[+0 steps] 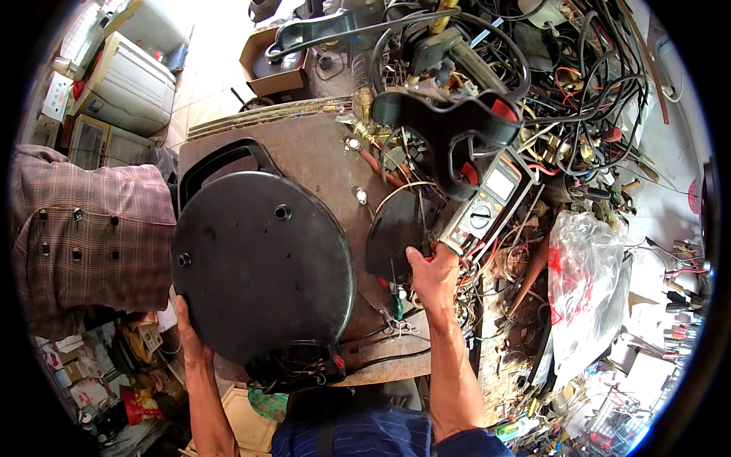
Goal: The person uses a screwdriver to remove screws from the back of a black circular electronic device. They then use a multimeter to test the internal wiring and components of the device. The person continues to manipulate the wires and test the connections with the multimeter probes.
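Observation:
A round black electric pan lies upside down on the brown bench. It has a looped handle at its far side and an open wiring box at its near side. My left hand grips the pan's near left rim, fingers along the edge. Beyond the pan's right side, my right hand reaches just below a grey multimeter. Its thumb points forward and a bit of red shows beside it; what the curled fingers hold is hidden. A green-handled screwdriver and scissors lie near that wrist.
A dark round plate lies between pan and multimeter. Tangled cables and tools crowd the far right. A black plastic bracket rises above the multimeter. A clear plastic bag lies right. A person in a plaid garment is at left.

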A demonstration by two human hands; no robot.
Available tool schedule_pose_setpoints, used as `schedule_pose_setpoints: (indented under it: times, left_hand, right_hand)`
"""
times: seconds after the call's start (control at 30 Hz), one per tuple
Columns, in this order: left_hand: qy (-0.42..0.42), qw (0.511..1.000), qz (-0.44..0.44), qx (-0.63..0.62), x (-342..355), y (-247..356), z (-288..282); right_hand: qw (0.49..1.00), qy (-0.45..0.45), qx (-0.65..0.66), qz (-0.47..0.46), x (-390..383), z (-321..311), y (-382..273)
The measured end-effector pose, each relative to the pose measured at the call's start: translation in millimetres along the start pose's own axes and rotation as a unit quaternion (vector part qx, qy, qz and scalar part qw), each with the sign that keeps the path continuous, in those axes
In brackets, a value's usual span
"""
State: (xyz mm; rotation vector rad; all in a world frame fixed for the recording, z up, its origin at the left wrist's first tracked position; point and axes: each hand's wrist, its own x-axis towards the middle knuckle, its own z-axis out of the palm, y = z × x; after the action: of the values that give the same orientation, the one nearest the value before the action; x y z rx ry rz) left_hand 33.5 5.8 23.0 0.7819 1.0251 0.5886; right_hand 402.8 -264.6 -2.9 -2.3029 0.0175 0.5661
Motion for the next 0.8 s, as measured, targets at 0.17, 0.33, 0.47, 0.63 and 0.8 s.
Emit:
schedule_pose_setpoints:
  times: [0.17, 0.33, 0.47, 0.63, 0.8]
  left_hand:
    - [0.048, 0.998, 0.024, 0.036, -21.2, -3.9, -11.4]
    - [0.037, 0.999, 0.002, 0.003, -21.0, -10.8, -26.6]
    - [0.028, 1.000, 0.007, 0.000, -21.4, -10.6, -17.8]
    - [0.032, 0.999, -0.004, 0.001, -21.6, -10.7, -20.8]
    - [0.060, 0.998, 0.002, -0.002, -25.0, -13.0, -15.1]
  right_hand:
    - [0.980, -0.073, 0.181, -0.041, -4.0, -8.9, 9.0]
    - [0.981, -0.085, 0.173, -0.033, -19.5, -24.7, -26.6]
    - [0.988, -0.093, 0.095, -0.078, -1.9, -20.3, -65.1]
    - [0.960, -0.130, 0.186, -0.162, 43.4, 21.7, -86.1]
    - [0.959, -0.178, 0.122, -0.184, 82.4, 72.1, -103.0]
